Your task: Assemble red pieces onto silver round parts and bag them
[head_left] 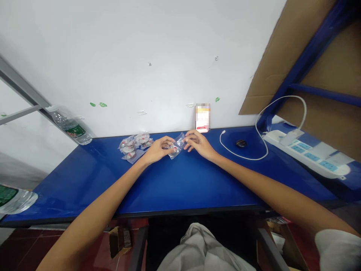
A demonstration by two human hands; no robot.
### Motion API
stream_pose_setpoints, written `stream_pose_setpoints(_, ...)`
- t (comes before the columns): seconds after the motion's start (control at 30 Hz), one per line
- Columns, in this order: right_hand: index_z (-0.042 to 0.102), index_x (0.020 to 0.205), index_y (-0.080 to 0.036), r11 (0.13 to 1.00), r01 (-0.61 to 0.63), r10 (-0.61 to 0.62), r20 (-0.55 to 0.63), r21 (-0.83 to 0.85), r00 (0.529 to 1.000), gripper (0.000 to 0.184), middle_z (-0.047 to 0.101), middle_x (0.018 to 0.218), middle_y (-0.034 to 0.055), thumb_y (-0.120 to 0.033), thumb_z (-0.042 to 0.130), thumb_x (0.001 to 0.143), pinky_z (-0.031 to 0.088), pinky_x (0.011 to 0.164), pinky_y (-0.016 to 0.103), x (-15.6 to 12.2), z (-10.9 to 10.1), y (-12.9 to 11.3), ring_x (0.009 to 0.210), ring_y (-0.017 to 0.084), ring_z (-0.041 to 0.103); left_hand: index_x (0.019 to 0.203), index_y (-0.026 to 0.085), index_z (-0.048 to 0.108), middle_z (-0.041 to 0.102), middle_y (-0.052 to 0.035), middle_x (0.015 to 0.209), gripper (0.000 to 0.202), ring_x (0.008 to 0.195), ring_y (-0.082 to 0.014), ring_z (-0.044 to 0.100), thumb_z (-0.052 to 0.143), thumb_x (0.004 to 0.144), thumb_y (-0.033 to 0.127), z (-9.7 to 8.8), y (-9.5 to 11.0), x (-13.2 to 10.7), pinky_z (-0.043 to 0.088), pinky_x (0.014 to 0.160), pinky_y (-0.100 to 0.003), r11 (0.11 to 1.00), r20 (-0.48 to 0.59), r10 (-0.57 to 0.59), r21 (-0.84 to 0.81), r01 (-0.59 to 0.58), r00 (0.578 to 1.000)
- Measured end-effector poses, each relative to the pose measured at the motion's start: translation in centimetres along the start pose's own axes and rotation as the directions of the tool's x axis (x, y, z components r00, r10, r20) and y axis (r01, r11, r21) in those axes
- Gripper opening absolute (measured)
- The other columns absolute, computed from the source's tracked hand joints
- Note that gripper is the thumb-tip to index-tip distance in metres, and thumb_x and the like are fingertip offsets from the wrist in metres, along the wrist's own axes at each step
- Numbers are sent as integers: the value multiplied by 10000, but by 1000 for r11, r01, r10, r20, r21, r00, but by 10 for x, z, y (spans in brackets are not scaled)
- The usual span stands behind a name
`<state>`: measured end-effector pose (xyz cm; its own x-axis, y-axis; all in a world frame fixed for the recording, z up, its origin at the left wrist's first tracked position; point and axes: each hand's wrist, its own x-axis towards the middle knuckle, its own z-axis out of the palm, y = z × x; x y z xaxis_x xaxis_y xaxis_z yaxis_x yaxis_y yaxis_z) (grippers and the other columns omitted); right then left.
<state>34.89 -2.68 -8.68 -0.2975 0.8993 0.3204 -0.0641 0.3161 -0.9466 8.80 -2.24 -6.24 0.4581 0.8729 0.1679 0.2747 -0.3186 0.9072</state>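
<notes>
A small clear plastic bag [178, 144] with a round silvery item and a red mark inside is held up between my hands, just above the blue table. My left hand [158, 149] pinches the bag's left side between thumb and fingers. At the bag's upper right corner, my right hand [198, 144] has its thumb and fingertips closed on the plastic edge. Left of my left hand lies a pile of similar bagged round items [132, 145]. What exactly the round items are is too small to make out.
A lit phone [202, 117] leans on the wall behind my right hand. Rightward lie a white cable [244, 157], a black mouse [241, 143] and a white power strip [307, 154]. Water bottles stand at the left, one in the back corner [72, 127], another near the front [17, 199].
</notes>
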Motion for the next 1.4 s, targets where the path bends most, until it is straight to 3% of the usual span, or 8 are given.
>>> stream_pose_setpoints(0.27,619,1133,-245,999,-41,41,6,34,999,408,748,1040,42,-541,797,915,668,567,313,3,-1,3,747,201,789,1350,189,657,775,-98,1166,688,980,-215,732,949,750,359,-7,13,-1,600,923,-374,987,-70,-8,-159,-3,998)
stream_pose_setpoints(0.43,512,966,-251,999,34,-32,-84,24,996,525,745,1125,32,-514,929,788,639,537,262,1,-1,1,751,181,789,1176,176,723,769,-94,1124,553,1006,-222,736,973,729,385,-12,12,1,599,944,-365,983,-156,8,-182,-37,988)
stream_pose_setpoints(0.67,725,991,-198,998,-36,38,-57,41,998,458,782,991,58,-506,961,748,645,548,260,4,-1,5,779,220,813,1044,158,759,781,-85,1016,474,944,-212,740,983,722,424,-7,16,0,632,870,-334,981,-240,51,-170,-94,969)
stream_pose_setpoints(0.8,834,1101,-194,996,-75,72,66,42,995,468,812,1121,101,-525,931,785,664,619,273,3,-2,0,873,242,830,1067,157,778,788,-105,1111,507,938,-254,768,966,735,492,-1,21,-2,692,726,-358,975,-230,39,-205,-88,972)
stream_pose_setpoints(0.87,853,1108,-190,993,-102,96,101,56,990,468,819,1138,116,-549,909,812,665,637,284,2,-2,-3,887,255,836,1093,154,803,800,-112,1140,518,964,-282,781,946,759,524,4,24,-4,717,751,-406,977,-232,30,-197,-77,972)
stream_pose_setpoints(1.13,864,1058,-133,980,-182,169,145,79,975,536,828,859,125,-542,981,731,655,639,315,3,-6,-2,782,272,832,1115,157,876,822,-109,1234,482,1091,-360,789,875,845,557,16,43,-13,735,831,-490,988,-266,66,-118,-101,962)
stream_pose_setpoints(1.27,875,1050,-140,983,-173,161,152,67,975,520,817,805,119,-576,944,776,656,648,314,2,-6,-4,744,252,822,1192,181,863,808,-79,1286,491,1118,-351,786,809,910,580,16,46,-16,733,875,-501,992,-197,84,-75,-100,977)
stream_pose_setpoints(1.4,886,1050,-182,992,-113,104,138,61,985,441,838,1005,123,-544,930,803,668,656,311,2,-5,-6,830,255,830,1196,175,855,819,-92,1249,511,1090,-343,796,805,911,596,14,45,-15,731,867,-487,996,-169,72,-42,-80,983)
